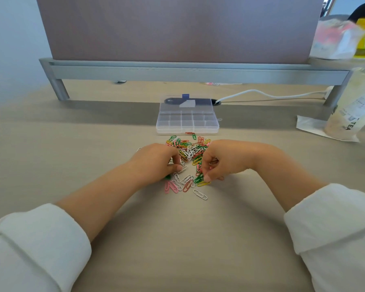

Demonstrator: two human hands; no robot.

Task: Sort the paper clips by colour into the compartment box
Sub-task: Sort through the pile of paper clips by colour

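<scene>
Pinching a white clip (183, 169) with my left hand (156, 163); my right hand (220, 161) curls round a few paper clips (190, 150); the compartment box (187, 130) lies open beyond.

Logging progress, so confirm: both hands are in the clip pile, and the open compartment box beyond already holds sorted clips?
No. In the head view the compartment box looks empty; the left hand and right hand are in the clip pile.
</scene>
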